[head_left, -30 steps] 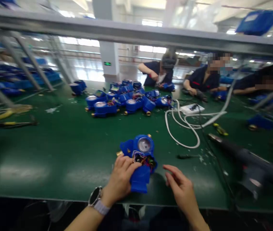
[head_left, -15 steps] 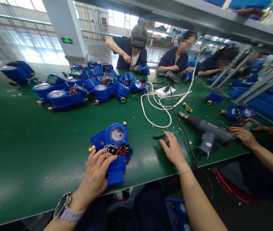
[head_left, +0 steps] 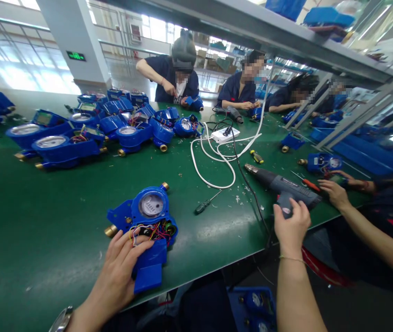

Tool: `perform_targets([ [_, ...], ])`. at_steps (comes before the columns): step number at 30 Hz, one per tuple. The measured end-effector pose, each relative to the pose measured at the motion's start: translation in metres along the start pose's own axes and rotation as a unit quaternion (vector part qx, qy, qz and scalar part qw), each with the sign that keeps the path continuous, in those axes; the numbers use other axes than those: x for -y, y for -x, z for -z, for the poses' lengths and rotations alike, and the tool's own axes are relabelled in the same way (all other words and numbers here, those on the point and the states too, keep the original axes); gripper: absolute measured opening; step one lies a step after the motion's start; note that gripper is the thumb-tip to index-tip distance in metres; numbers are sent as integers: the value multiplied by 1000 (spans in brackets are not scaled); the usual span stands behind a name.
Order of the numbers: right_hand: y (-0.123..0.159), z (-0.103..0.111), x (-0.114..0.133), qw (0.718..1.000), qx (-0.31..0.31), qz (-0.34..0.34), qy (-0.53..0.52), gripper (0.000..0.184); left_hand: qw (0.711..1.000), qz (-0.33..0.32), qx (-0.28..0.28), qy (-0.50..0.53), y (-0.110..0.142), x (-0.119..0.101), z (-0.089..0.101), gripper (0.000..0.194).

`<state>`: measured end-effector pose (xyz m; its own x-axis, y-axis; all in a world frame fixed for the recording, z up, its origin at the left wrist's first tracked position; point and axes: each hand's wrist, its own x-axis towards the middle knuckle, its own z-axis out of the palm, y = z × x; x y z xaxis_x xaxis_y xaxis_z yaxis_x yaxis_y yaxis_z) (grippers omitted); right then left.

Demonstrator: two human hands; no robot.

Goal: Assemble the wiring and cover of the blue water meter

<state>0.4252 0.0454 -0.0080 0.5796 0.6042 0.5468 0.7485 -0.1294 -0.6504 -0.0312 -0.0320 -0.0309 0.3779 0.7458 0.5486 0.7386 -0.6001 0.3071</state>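
Observation:
A blue water meter [head_left: 151, 203] lies on the table with its round dial up, brass ends showing and its wiring compartment open. Coloured wires and a round green part show inside, and a blue flap hangs toward the table edge. My left hand [head_left: 122, 263] is closed on its near left side, thumb by the wires. To the right, my right hand [head_left: 292, 228] has its thumb and fingers around the handle of a dark grey heat gun [head_left: 282, 186], which lies with its nozzle toward the upper left. Between my hands lies a screwdriver [head_left: 202, 206] with a dark green handle.
Several blue meters [head_left: 68, 143] crowd the back left. A white power strip [head_left: 224, 134] with looped cable and a yellow-black screwdriver [head_left: 256, 157] lie mid-table. At right, a co-worker's hand [head_left: 335, 193] is near the heat gun and an orange screwdriver [head_left: 310, 185]. A shelf [head_left: 245, 34] hangs overhead.
My right hand has moved right, away from the dark green screwdriver, onto the heat gun's handle. My left hand stays on the meter. The whole view has shifted.

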Motion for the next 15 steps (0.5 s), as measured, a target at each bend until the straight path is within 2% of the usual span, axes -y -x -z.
perform_targets([
  [3,-13,8,-34,993,25,-107,-30,89,1000,-4,-11,18,-2,2,0,38],
  [5,-18,4,-46,986,38,-153,-63,93,1000,-5,-18,25,-3,3,0,34],
  [10,-29,-13,-51,942,22,-271,-195,96,999,-9,-29,34,-3,6,-1,32],
  [15,-38,-16,-51,907,-54,-316,-274,84,999,-1,-32,34,-2,6,-1,30],
])
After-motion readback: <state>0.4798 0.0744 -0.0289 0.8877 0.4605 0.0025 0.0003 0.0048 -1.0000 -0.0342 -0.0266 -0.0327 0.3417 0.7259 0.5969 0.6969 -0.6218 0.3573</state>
